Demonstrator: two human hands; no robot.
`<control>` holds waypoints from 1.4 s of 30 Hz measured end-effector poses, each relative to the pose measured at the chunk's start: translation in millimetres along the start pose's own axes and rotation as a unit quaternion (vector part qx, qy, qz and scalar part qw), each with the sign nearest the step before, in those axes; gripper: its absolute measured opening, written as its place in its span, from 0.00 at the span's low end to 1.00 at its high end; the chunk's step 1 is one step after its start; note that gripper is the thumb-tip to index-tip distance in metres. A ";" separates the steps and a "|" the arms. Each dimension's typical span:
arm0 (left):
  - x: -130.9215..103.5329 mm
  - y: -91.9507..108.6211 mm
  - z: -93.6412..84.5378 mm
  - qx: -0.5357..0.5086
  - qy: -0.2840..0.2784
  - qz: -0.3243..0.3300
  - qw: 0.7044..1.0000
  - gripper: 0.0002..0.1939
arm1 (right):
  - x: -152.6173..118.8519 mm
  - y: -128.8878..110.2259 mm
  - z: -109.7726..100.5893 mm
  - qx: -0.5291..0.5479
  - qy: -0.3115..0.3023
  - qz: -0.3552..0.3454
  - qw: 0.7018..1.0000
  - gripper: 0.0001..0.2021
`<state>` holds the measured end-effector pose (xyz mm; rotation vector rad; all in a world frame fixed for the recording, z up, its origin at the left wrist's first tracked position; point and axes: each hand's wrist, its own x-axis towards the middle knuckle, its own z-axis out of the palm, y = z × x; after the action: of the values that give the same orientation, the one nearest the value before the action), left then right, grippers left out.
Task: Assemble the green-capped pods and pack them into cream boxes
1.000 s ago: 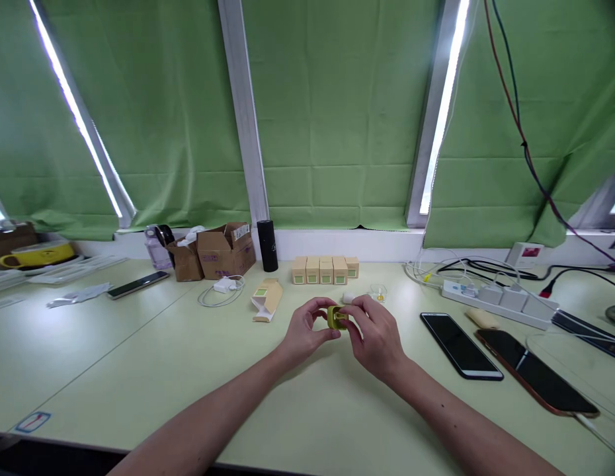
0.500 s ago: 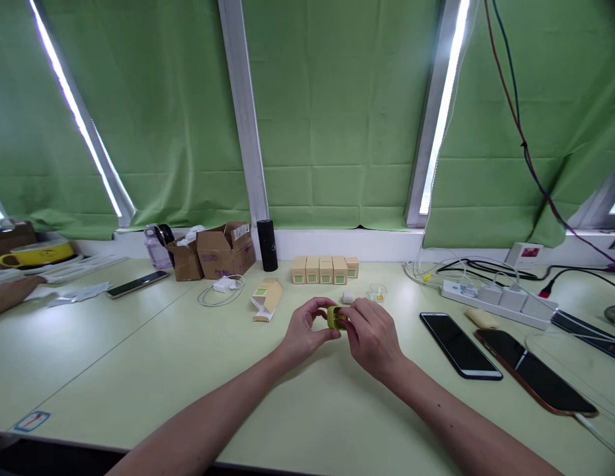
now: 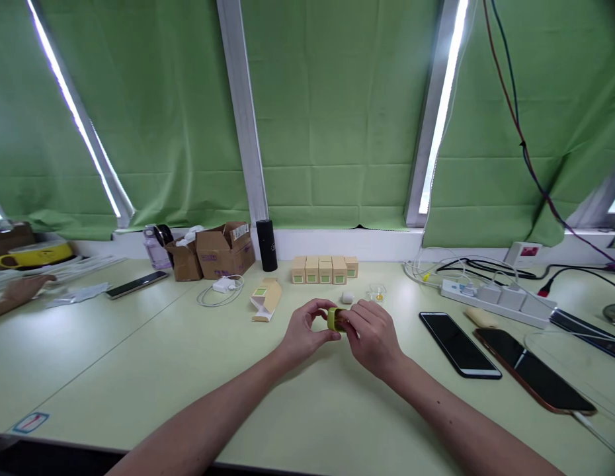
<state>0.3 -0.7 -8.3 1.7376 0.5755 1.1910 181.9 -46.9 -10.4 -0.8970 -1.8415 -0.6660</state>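
Note:
Between my two hands is a small yellow-green hollow case (image 3: pixel 332 319), held just above the table. The fingers and thumb of my left hand (image 3: pixel 307 326) grip it from the left. From the right, the fingertips of my right hand (image 3: pixel 371 334) press at its opening; whether they pinch something inside is hidden. Just beyond the hands lie a small white rounded piece (image 3: pixel 347 297) and a small clear plastic piece (image 3: pixel 377 293) with a yellow spot. To the left rests an opened small cardboard box (image 3: pixel 266 299) with a green label.
Several small cardboard boxes (image 3: pixel 325 270) line up at the back, near a black bottle (image 3: pixel 266 246). Two phones, a black one (image 3: pixel 459 345) and a brown-edged one (image 3: pixel 533 370), lie right of a power strip (image 3: pixel 498 303). Another person's hand (image 3: pixel 27 291) is at far left.
My right fingertips have shifted slightly at the case's opening, and more of the white piece shows. The other person's hand at far left has moved a little to the right.

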 end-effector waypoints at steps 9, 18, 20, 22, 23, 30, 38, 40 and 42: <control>0.1 -3.1 -1.2 0.001 0.005 -0.014 1.000 0.25 | -3.0 2.7 3.6 0.016 -0.003 -0.001 1.000 0.09; 2.3 -6.7 -8.1 0.009 0.002 -0.014 1.000 0.26 | 1.2 3.5 -8.6 0.032 -0.056 -0.013 0.998 0.09; 2.9 -6.4 -10.5 0.019 0.008 -0.003 1.000 0.25 | 2.7 3.6 -12.9 0.038 -0.067 -0.013 0.997 0.12; 3.4 -4.8 -12.4 0.047 0.025 0.006 0.999 0.24 | 3.0 3.6 -15.5 0.044 -0.068 -0.001 0.997 0.15; 3.5 -3.7 -12.9 0.068 0.035 0.007 0.997 0.24 | 2.7 3.5 -15.8 0.049 -0.067 0.006 0.997 0.17; 2.2 3.8 -9.7 0.181 0.050 0.019 0.982 0.22 | -4.6 1.6 -5.8 0.073 -0.092 0.016 0.993 0.29; -1.2 5.4 -7.6 0.175 0.042 0.069 0.981 0.24 | -7.8 6.1 -0.3 0.141 -0.062 0.084 0.984 0.26; -1.9 5.1 -7.5 0.174 0.042 0.067 0.982 0.16 | -8.8 8.1 0.5 0.154 -0.051 0.102 0.981 0.26; -1.9 4.3 -7.1 0.183 0.048 0.055 0.981 0.09 | -9.7 9.2 1.2 0.161 -0.050 0.112 0.979 0.26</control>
<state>-7.4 -1.2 -4.7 2.0488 0.8056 1.3123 191.4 -43.5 -19.1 -0.9138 -1.8341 -0.1785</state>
